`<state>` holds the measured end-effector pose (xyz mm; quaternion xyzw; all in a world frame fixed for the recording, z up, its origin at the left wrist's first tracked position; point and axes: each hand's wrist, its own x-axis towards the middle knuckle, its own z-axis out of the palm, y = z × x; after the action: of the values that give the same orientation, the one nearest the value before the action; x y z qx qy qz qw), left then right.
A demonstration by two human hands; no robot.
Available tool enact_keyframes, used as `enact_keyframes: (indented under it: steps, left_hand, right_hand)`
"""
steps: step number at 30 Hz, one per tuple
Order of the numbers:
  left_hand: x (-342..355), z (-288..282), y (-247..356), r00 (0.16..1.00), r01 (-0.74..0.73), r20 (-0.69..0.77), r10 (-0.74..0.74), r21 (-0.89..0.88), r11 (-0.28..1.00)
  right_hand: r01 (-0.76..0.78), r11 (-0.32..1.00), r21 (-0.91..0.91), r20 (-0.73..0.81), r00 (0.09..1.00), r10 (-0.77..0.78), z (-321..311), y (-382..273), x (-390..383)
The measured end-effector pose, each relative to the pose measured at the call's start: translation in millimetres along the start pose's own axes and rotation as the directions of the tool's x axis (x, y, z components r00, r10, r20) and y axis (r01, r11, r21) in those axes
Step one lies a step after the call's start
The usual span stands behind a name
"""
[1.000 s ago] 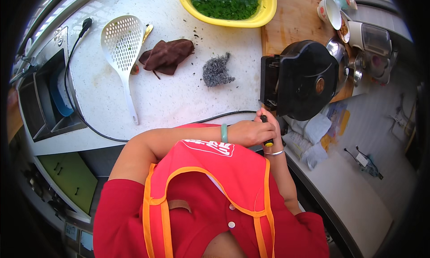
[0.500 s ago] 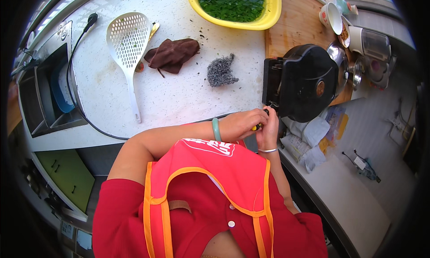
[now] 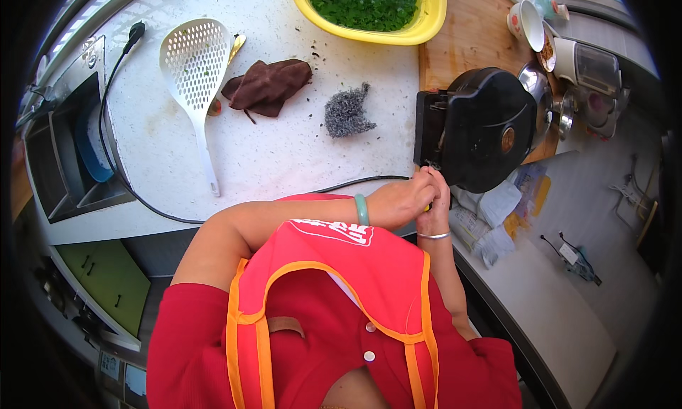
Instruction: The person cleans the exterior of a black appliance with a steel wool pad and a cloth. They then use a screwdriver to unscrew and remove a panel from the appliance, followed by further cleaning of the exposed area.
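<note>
My left hand (image 3: 399, 199), with a green bangle on the wrist, is closed, its fingers meeting those of my right hand (image 3: 440, 193), which wears a silver bracelet. Both are wrapped round a small yellow-and-black handled tool (image 3: 428, 207); only a sliver of yellow shows, so its kind is hidden. They meet at the near left corner of a black electric griddle (image 3: 490, 128), whose rounded lid and hinge side face me. From there a black cord (image 3: 369, 179) runs left along the counter edge.
On the white counter (image 3: 277, 153) lie a grey steel-wool scourer (image 3: 348, 112), a brown cloth (image 3: 268, 86) and a white skimmer (image 3: 195, 68). A yellow basin (image 3: 369, 34) of chopped greens stands beyond. At left is a sink (image 3: 67, 153); bowls (image 3: 524, 27) and plastic bags (image 3: 497, 207) are at right.
Both hands have shifted slightly right and toward me. The yellow-and-black handle is now more covered by the fingers, and more of the cord shows behind the left hand.
</note>
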<state>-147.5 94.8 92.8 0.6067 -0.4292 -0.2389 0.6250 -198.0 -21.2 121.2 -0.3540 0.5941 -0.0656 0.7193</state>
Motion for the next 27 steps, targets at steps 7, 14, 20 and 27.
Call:
enact_keyframes:
  steps: [7, 14, 20, 27]
  left_hand:
    - [0.3, -5.6, 12.4, 0.994, 0.033, 0.099, -0.035, 0.027, 0.999]
    - [-11.4, -6.7, 4.2, 0.985, -0.134, 0.106, 0.136, -0.026, 0.991]
    - [-8.4, -0.9, -4.0, 0.994, -0.097, 0.047, 0.100, -0.045, 0.994]
    - [1.0, -1.6, -1.4, 0.994, -0.100, 0.048, 0.098, 0.056, 0.993]
  right_hand:
    - [-0.041, 0.997, 0.068, -0.001, 0.999, 0.041, -6.4, 16.8, -3.6]
    - [0.154, 0.977, -0.150, 0.054, 0.988, -0.148, -4.2, 13.3, -15.8]
    - [0.220, 0.964, -0.146, 0.007, 0.975, -0.222, -4.4, 15.8, -5.9]
    - [0.016, 0.999, -0.044, 0.178, 0.984, -0.007, -28.7, 8.5, 14.9]
